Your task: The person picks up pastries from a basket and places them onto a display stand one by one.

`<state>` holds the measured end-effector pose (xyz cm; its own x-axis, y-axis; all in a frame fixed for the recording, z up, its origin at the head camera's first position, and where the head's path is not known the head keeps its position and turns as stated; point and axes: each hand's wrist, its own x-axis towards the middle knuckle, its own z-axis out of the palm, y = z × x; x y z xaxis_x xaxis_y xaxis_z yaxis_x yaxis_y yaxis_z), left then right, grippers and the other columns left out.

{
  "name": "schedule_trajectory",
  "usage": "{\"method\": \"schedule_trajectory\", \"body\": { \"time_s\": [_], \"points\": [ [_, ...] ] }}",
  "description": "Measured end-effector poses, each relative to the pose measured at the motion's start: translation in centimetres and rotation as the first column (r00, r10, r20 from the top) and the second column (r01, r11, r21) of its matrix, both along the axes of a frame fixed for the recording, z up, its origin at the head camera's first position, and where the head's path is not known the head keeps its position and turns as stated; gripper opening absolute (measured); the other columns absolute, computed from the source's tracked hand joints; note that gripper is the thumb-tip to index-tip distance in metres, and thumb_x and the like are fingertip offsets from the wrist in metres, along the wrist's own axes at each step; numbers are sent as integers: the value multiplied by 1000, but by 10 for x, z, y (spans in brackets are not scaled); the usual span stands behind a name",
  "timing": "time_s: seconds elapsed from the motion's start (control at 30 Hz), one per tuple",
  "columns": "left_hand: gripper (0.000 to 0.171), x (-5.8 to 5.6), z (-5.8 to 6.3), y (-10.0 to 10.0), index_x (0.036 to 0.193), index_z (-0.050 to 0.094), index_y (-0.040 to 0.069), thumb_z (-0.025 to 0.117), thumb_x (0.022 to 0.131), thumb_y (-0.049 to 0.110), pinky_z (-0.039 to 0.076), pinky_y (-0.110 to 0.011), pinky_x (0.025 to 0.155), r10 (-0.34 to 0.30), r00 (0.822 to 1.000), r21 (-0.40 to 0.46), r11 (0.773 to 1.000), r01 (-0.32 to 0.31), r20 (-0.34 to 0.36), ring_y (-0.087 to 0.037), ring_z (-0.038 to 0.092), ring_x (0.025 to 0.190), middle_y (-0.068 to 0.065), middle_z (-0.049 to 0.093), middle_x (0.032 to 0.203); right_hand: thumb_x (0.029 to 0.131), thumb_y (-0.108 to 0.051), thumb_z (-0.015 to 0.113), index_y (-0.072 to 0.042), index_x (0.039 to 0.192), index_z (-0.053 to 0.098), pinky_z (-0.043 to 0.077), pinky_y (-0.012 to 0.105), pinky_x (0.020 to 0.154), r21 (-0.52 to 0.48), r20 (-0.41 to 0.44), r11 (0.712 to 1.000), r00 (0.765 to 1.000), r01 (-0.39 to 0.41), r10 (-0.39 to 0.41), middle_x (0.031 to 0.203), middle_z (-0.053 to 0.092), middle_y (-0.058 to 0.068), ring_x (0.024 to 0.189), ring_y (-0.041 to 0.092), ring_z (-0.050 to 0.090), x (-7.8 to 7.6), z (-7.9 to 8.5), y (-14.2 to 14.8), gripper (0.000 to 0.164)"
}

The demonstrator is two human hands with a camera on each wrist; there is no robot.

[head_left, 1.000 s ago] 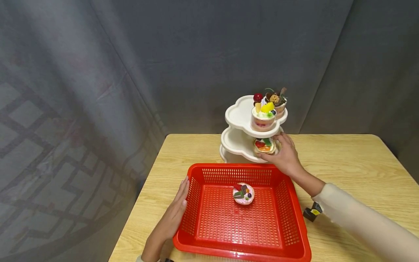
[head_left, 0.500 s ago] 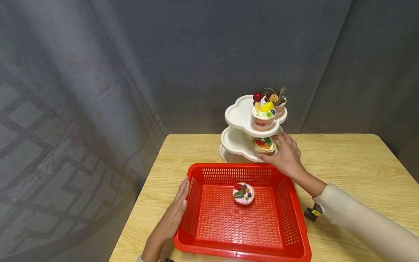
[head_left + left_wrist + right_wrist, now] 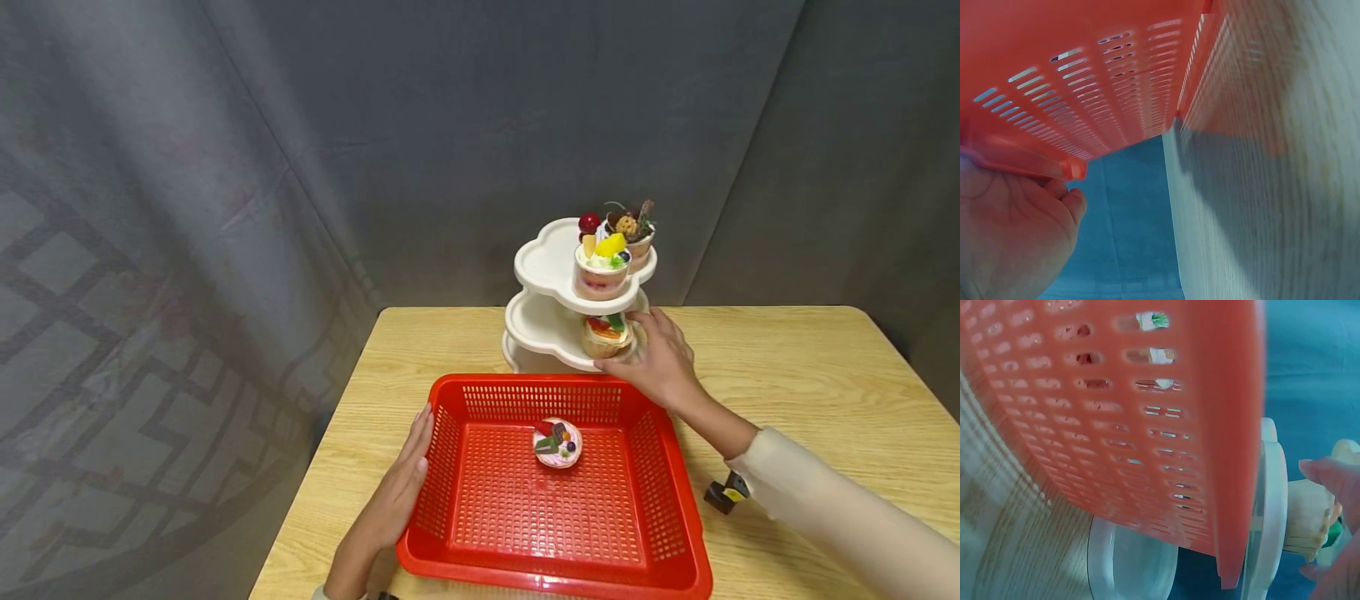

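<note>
In the head view, my right hand (image 3: 660, 362) is at the right side of a white tiered stand (image 3: 534, 321). Its thumb and fingers are spread around a fruit tart (image 3: 607, 340) that sits upright on the middle tier. The right wrist view shows the tart's pale crust (image 3: 1305, 515) between thumb and fingers, with a small gap at the thumb. My left hand (image 3: 393, 500) rests with straight fingers along the left side of a red basket (image 3: 540, 533). A pink-topped tart (image 3: 558, 443) lies inside the basket.
Dessert cups, one with yellow fruit (image 3: 602, 271) and one with chocolate topping (image 3: 636, 233), stand on the top tier. A red cherry (image 3: 589, 223) shows behind them. The wooden table (image 3: 810, 400) meets a grey curtain (image 3: 465, 150) at the back.
The fruit tart has tipped from facing forward to upright on the middle tier. My right hand has eased slightly right, loosening from it. The left hand has stayed put.
</note>
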<state>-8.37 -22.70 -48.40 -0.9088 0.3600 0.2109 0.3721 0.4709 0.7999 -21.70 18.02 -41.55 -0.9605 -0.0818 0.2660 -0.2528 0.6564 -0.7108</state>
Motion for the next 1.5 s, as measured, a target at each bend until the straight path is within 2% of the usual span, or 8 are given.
{"method": "schedule_trajectory", "body": {
  "time_s": [0.2, 0.47, 0.63, 0.87, 1.13, 1.33, 1.5],
  "points": [
    [58, 1, -1, 0, 164, 9, 11, 29, 110, 6, 10, -19, 115, 8, 1000, -12, 1000, -8, -7, -27, 0, 157, -5, 0, 171, 76, -37, 89, 4, 149, 38, 12, 79, 105, 17, 32, 1000, 999, 1, -2, 158, 17, 39, 143, 61, 16, 8, 5, 4, 99],
    [58, 1, -1, -1, 164, 10, 10, 29, 110, 6, 9, -19, 116, 4, 1000, -13, 1000, -5, -16, -31, 0, 156, -5, 1, 171, 76, -33, 90, 6, 149, 37, 17, 80, 102, 14, 12, 1000, 1000, -24, 23, 156, 28, 35, 141, 58, 22, 22, 9, 10, 99],
    [58, 0, -1, -1, 164, 10, 9, 29, 110, 5, 9, -18, 116, 2, 1000, -14, 1000, -2, -29, -34, 1, 156, -6, 1, 171, 75, -32, 91, 5, 149, 38, 24, 79, 100, 23, 11, 999, 999, -48, 48, 154, 32, 32, 137, 58, 27, 36, 17, 7, 98],
    [57, 0, 0, -2, 164, 10, 9, 29, 110, 5, 8, -19, 116, 6, 1000, -19, 1000, -7, -28, -32, 0, 156, -6, 1, 171, 77, -42, 89, -1, 150, 37, 34, 77, 99, 5, 85, 994, 990, -112, 111, 154, 35, 28, 138, 52, 32, 59, 27, -5, 99],
    [57, -2, -2, -2, 163, 10, 8, 28, 109, 3, 8, -20, 116, -1, 999, -11, 1000, 1, -42, -33, 0, 156, -7, 1, 171, 77, -39, 90, -1, 143, 44, 40, 68, 101, -49, 143, 971, 961, -233, 238, 142, 52, 23, 131, 47, 46, 71, 15, -19, 90],
    [57, -1, -2, -1, 163, 11, 7, 28, 109, 2, 7, -18, 117, -2, 999, 6, 1000, 2, -41, -37, 0, 155, -7, 1, 171, 77, -38, 90, 2, 144, 46, 41, 64, 104, -105, 186, 942, 924, -319, 334, 143, 53, 21, 130, 44, 48, 71, 5, -26, 89],
    [57, -1, -4, 0, 163, 11, 8, 29, 109, 3, 7, -16, 116, 3, 999, 12, 1000, -3, -41, -37, 1, 155, -7, 3, 171, 80, -32, 88, 4, 139, 51, 47, 59, 100, -105, 215, 924, 899, -368, 383, 139, 57, 22, 123, 44, 56, 66, -2, -31, 78]
  ]
}}
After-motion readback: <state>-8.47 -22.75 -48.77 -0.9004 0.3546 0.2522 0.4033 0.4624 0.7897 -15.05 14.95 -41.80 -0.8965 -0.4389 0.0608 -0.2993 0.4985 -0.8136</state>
